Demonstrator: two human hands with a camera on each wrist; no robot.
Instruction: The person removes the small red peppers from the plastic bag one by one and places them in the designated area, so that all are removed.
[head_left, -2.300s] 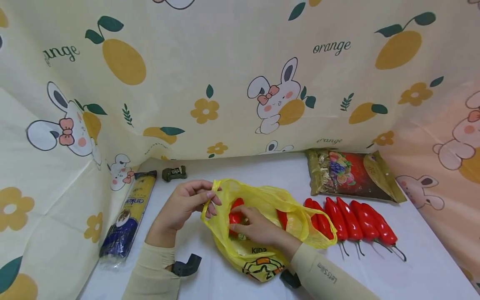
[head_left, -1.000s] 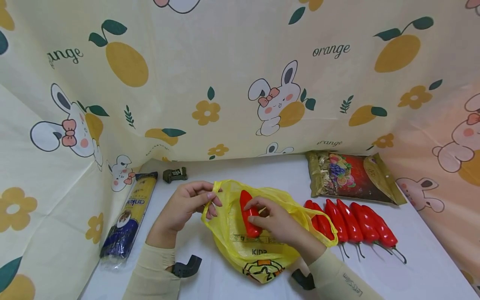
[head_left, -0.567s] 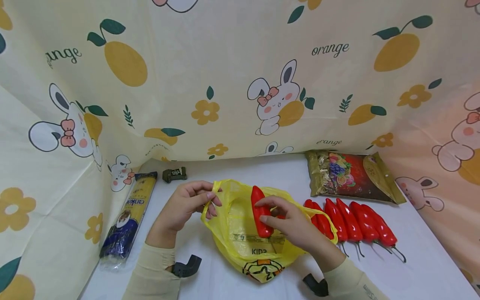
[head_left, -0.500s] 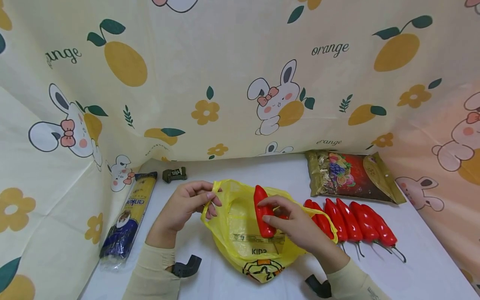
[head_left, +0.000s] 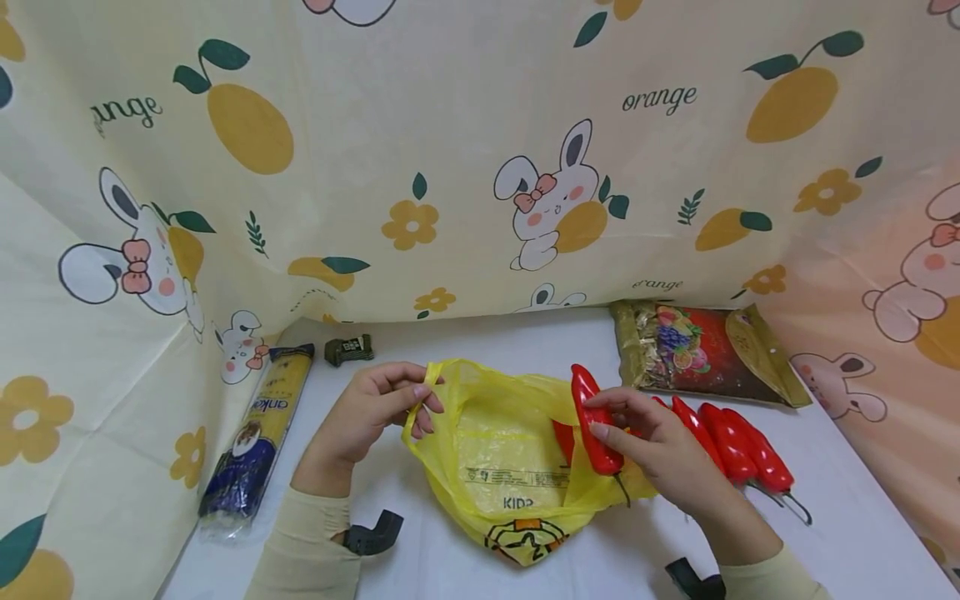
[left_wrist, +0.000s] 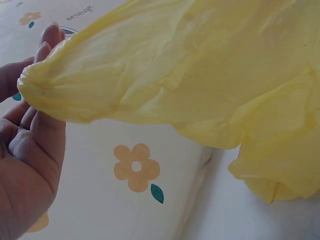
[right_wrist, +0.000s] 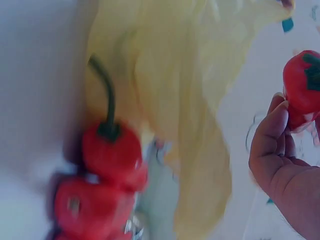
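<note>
My left hand (head_left: 371,408) pinches the rim of a yellow plastic bag (head_left: 510,450) by its left handle, and the bag's mouth gapes wide. In my right hand (head_left: 660,442) is a glossy red chili pepper (head_left: 585,417), gripped between thumb and fingers over the bag's right side. Its thin stem points down. A bit of red (head_left: 562,437) shows at the bag's right inner side. Right of the bag lie several more red chili peppers (head_left: 731,446) in a row, partly hidden by my right hand. The right wrist view shows the held pepper's green-capped end.
A gold and red packet (head_left: 705,350) lies at the back right, behind the peppers. On the left is a long yellow and blue pasta packet (head_left: 258,433). A small dark wrapped piece (head_left: 348,348) sits at the back. Patterned cloth (head_left: 480,275) walls in the white surface.
My right hand has come out of the bag with the pepper and moved right, over the bag's right side. The pepper's stem now shows. My left hand has kept its place on the bag.
</note>
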